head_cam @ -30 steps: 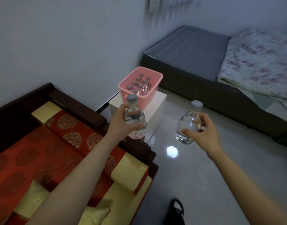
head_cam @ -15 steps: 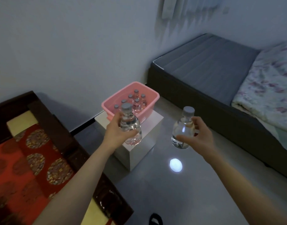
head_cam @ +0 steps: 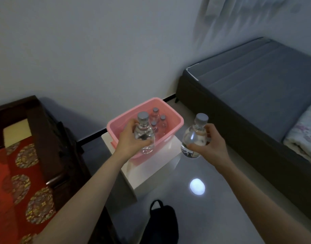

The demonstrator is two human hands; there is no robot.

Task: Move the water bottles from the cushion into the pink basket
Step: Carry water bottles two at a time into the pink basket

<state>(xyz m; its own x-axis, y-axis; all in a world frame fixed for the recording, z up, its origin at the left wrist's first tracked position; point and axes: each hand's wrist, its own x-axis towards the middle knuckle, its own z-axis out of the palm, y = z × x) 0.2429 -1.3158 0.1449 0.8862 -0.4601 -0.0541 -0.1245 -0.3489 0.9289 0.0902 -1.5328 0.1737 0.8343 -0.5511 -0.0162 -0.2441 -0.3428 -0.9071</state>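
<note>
Change over the last second: both arms have carried forward and the basket [head_cam: 174, 132] has grown from a small thing ahead to the centre of view. The cushion [head_cam: 19, 173], earlier under the arms, now sits well left of the basket.

Left hand [head_cam: 128, 141]: fingers and thumb wrapped round the body of the left bottle [head_cam: 142, 131], upright, cap up. It was short of the basket before. Now it hangs over the basket's near-left part, above the rim and not yet lowered in.

Right hand [head_cam: 212, 145]: curled round the lower body of the right bottle [head_cam: 193, 138], also upright. It is just right of the basket, outside the rim, over the floor.

Judgement: the carry is almost over. What remains for this pair is the lowering and release, left probably first since it is already above the opening.

Basket: pink plastic, rectangular, on a white stand [head_cam: 151, 168]. Stored bottles [head_cam: 162, 118] stand upright in its far half, three grey caps clear to see; more may be hidden behind the left bottle. The near half looks free, so there should be room.

Bottles: small, clear, round-bodied, short neck, grey cap, filled with water. The right one shows a dark mark low on its body, too blurred to read.
</note>
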